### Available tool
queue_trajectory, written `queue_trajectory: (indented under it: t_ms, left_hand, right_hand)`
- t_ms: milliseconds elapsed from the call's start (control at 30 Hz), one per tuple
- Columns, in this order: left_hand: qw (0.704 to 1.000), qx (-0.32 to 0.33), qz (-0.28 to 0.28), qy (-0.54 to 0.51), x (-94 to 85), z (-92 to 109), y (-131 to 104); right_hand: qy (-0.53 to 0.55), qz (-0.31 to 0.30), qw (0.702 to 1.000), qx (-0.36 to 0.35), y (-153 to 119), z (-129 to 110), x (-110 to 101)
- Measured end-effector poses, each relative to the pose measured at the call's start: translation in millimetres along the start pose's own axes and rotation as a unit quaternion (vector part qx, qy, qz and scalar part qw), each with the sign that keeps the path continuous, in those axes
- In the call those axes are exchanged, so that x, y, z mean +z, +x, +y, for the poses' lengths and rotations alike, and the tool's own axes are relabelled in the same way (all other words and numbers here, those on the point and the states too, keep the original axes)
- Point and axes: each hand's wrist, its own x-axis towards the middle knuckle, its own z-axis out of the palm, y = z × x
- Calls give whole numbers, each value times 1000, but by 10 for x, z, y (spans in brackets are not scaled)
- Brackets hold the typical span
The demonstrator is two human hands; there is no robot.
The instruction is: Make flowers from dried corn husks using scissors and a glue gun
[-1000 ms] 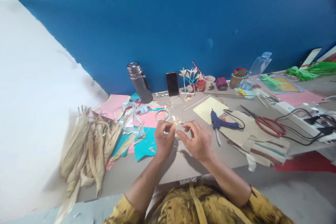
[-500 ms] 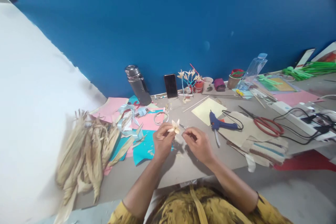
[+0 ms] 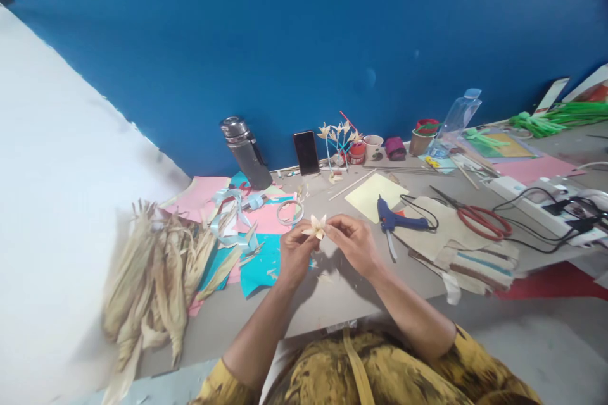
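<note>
A small cream corn-husk flower (image 3: 317, 228) with pointed petals is pinched in the fingertips of my left hand (image 3: 295, 253). My right hand (image 3: 355, 245) is closed too, its thumb and forefinger meeting the flower's right-hand petals. Whether anything else sits inside the right fingers is hidden. Just beyond the left hand lies a roll of tape (image 3: 289, 212). A blue glue gun (image 3: 401, 220) rests to the right of my right hand. At the back, several similar husk flowers (image 3: 338, 133) stand on light-blue stems.
Dried corn husks (image 3: 147, 278) are heaped at the left. Blue paper (image 3: 261, 266), a flask (image 3: 247, 155) and a phone (image 3: 306, 152) are nearby. Red-handled scissors (image 3: 484, 221), a power strip (image 3: 532, 205), a folded cloth (image 3: 479, 262) and a plastic bottle (image 3: 456, 123) occupy the right.
My right hand has moved left, from a little apart, to touch the flower's petals. A thin shiny object between its fingers is no longer visible. The left hand still grips the flower.
</note>
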Motion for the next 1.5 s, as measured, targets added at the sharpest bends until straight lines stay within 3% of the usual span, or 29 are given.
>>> queue_trajectory:
  t_ms: [300, 800, 1067, 1300, 1500]
  left_hand:
    - [998, -32, 1, -61, -41, -173, 16]
    - [979, -112, -37, -168, 0, -55, 26]
    - [967, -153, -64, -193, -19, -89, 19]
    - [969, -140, -53, -196, -59, -79, 33]
    - [972, -100, -73, -201, -83, -50, 16]
  right_hand:
    - [27, 16, 999, 24, 18, 44, 64]
    - [63, 11, 997, 45, -40, 11, 70]
    - [105, -14, 993, 59, -60, 23, 66]
    - [-40, -23, 998, 36, -358, 201, -83]
    - [-203, -61, 976, -51, -762, 436, -319]
